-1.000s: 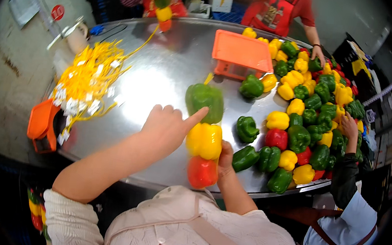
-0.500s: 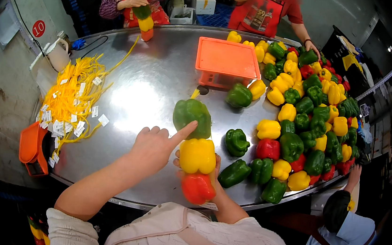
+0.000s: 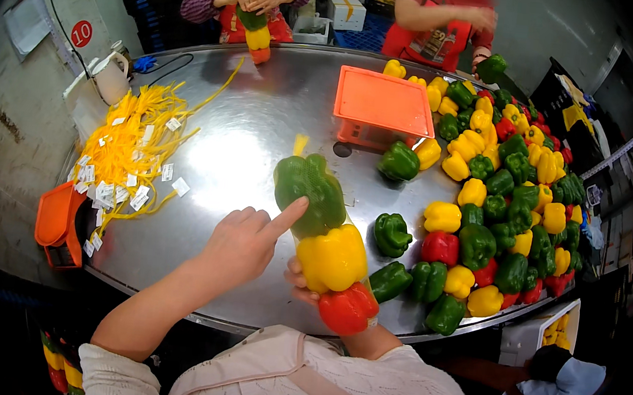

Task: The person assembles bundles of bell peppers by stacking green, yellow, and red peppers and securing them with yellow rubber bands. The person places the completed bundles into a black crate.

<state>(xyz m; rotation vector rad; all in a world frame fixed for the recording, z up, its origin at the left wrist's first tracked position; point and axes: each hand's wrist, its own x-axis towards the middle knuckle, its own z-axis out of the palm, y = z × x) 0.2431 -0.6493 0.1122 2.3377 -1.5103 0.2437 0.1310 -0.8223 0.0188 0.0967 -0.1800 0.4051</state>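
A net-wrapped pack of three bell peppers stands tilted in front of me, its green pepper [image 3: 309,191] on top, the yellow pepper [image 3: 332,258] in the middle and the red pepper [image 3: 348,309] at the bottom. Yellow netting sticks out above the green one. My right hand [image 3: 299,280] grips the pack from behind; its fingertips show left of the yellow and red peppers, the rest is hidden. With its index finger stretched out, my left hand [image 3: 243,242] touches the green pepper. Its other fingers are curled and it holds nothing.
Loose bell peppers [image 3: 480,244] pile up on the right of the steel table [image 3: 204,255]. An orange-topped scale [image 3: 383,101] stands mid-table. Yellow net sleeves with white tags [image 3: 135,142] lie left, beside an orange device [image 3: 56,222]. Two co-workers stand opposite; another is lower right.
The pack has tilted, its red end swinging right, while my left index finger stays on the green pepper. Across the table, the right co-worker has lifted a green pepper off the pile.
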